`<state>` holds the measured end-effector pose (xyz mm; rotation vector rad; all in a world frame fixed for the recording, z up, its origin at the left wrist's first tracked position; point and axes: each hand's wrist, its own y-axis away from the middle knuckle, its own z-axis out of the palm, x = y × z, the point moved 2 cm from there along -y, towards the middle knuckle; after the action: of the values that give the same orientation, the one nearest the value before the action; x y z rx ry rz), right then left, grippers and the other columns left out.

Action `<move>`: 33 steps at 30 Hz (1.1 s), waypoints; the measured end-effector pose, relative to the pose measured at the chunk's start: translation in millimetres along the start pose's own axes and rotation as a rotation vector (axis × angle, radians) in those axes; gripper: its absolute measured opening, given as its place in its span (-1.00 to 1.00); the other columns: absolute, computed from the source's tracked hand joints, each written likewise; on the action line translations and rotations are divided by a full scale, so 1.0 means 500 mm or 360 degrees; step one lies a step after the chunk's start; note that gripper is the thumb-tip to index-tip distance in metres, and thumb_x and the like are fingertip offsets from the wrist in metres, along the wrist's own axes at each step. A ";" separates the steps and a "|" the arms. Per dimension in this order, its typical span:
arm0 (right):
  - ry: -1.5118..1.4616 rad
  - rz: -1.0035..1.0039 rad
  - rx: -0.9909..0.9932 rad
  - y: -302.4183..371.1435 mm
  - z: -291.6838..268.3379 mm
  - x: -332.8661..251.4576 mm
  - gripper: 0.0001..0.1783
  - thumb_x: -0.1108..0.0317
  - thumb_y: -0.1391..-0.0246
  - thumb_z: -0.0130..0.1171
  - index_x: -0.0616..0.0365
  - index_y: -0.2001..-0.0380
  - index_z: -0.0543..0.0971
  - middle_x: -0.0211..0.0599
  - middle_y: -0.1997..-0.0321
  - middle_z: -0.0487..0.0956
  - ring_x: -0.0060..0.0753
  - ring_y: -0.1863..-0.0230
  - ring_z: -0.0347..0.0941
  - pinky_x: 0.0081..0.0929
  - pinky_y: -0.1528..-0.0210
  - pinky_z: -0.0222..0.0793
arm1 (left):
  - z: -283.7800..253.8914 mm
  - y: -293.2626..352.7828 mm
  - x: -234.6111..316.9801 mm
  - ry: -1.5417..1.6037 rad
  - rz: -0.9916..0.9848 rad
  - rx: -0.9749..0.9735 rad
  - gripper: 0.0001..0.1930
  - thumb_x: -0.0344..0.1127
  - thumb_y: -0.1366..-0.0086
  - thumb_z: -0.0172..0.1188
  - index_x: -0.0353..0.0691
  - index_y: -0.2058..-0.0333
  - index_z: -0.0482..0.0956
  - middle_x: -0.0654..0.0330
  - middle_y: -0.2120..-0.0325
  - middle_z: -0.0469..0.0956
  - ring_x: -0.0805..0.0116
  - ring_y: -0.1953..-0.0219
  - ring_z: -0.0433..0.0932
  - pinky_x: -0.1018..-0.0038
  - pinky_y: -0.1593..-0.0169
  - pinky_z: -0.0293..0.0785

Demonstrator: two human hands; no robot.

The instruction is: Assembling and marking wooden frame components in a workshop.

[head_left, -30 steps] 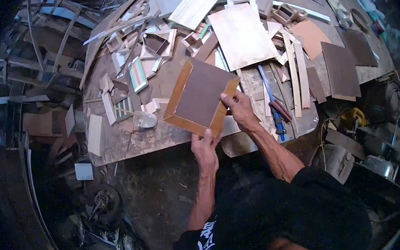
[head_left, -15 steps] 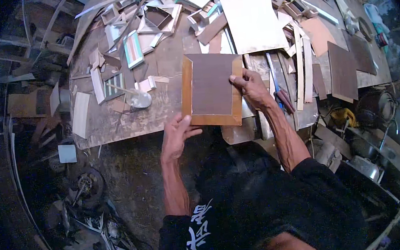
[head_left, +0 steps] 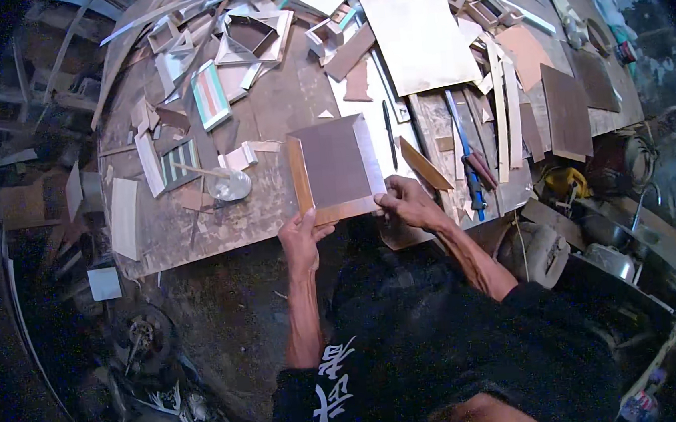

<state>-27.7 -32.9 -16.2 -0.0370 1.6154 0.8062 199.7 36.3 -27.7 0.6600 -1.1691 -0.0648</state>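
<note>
Head view: my fingers of the right hand pinch the near right corner of the framed panel, thumb on top of its wooden edge. My left hand closes on the near left corner of the same panel, thumb lying along the orange-brown frame strip. The panel lies flat on the worktop, at its near edge, dark board inside a light wood border. Just right of the panel a black pen lies on a white sheet, and beyond that a wedge-shaped wood offcut. Further right of the panel rests a blue-handled tool. Left of the panel stands a clear round dish with a stick in it, near a striped small frame.
</note>
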 end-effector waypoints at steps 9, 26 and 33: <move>0.0690 0.0055 0.0488 -0.034 0.017 0.004 -0.59 0.16 -0.12 0.09 0.32 0.14 0.48 -0.03 0.31 0.62 -0.13 0.29 0.57 -0.24 0.25 0.43 | -0.005 -0.032 0.016 -0.0498 -0.0278 -0.0028 -0.70 -0.20 -0.35 0.04 -0.41 0.23 0.41 -0.04 0.37 0.56 0.32 0.56 0.61 0.56 0.58 0.48; 0.1507 -0.0570 0.0836 -0.031 0.041 -0.042 -0.77 0.36 0.02 0.20 0.12 0.25 0.54 -0.15 0.26 0.45 -0.07 0.15 0.42 -0.22 0.17 0.39 | -0.001 -0.036 0.013 -0.2140 0.1348 0.0059 -0.60 -0.22 -0.08 0.27 -0.18 0.09 0.51 0.12 0.09 0.46 0.04 0.01 0.39 0.10 -0.02 0.24; 0.1418 -0.0348 0.0634 -0.076 0.023 -0.018 -0.92 0.35 0.05 0.16 0.10 0.47 0.56 -0.19 0.40 0.48 -0.02 0.35 0.48 -0.18 0.33 0.37 | 0.001 -0.053 -0.016 -0.2164 0.1554 -0.0114 -0.65 -0.36 -0.06 0.25 -0.37 0.16 0.54 0.15 0.05 0.47 0.08 -0.06 0.36 -0.06 -0.15 0.09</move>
<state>1.4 -59.5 -26.1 -0.3191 2.5326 0.2716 203.8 17.4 -47.9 -0.2017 -2.6715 0.3238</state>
